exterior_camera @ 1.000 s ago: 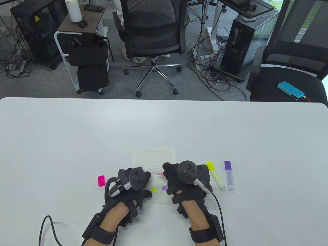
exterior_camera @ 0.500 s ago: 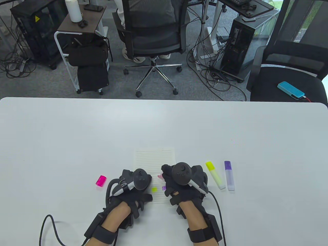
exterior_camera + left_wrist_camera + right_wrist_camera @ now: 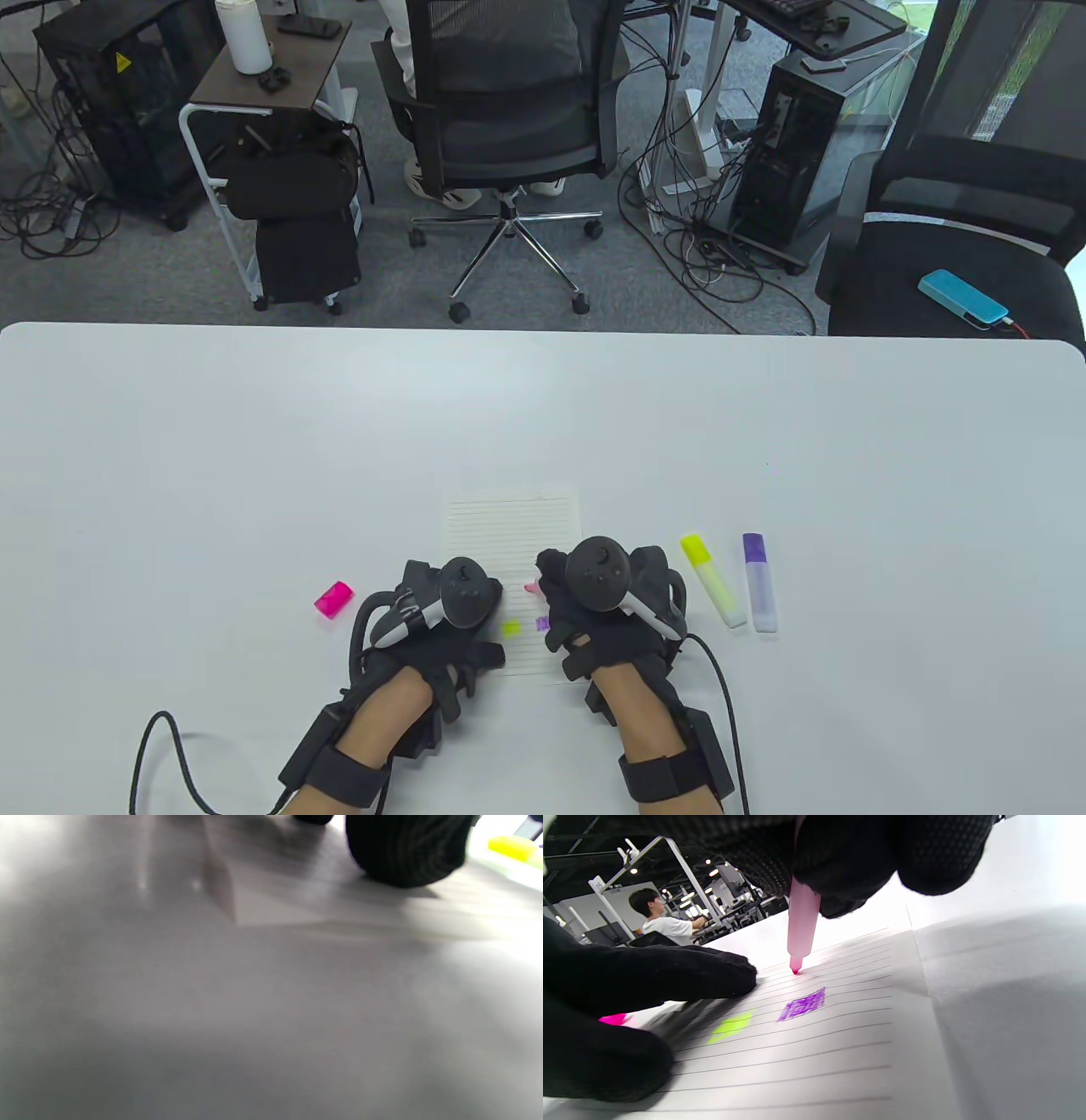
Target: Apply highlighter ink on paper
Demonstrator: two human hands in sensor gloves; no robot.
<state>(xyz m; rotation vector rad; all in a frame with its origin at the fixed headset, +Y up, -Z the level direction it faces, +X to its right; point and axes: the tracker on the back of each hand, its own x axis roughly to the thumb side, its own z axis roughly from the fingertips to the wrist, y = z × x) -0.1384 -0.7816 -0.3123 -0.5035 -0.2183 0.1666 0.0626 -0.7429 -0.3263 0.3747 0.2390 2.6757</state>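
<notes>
The right hand (image 3: 594, 607) is clamped round a pink highlighter (image 3: 802, 921), fingers curled about its barrel, tip touching the lined paper (image 3: 517, 531) just above a purple patch (image 3: 802, 1004). A green patch (image 3: 731, 1025) sits beside the purple one, toward the left hand. The paper lies near the desk's (image 3: 254, 441) front edge, about midway along it.

The left hand (image 3: 441, 624) rests flat on the paper's left side, fingers spread and relaxed, holding nothing. Off its left side a pink cap (image 3: 333, 599) lies alone on the desk. To the right of the right hand lie a yellow highlighter (image 3: 713, 581) and a purple highlighter (image 3: 759, 581), side by side, close but apart, both capped.

Beyond the desk's far edge stand an office chair (image 3: 509, 110), a small cart (image 3: 271, 153) with a white bottle (image 3: 243, 34) on top, and computer towers amid tangled cables.

From above, the right hand and its tracker cover nearly all of the pink highlighter (only a pink sliver shows). The left wrist view is badly blurred: one dark fingertip (image 3: 407, 849) pressing on paper, little else readable.
</notes>
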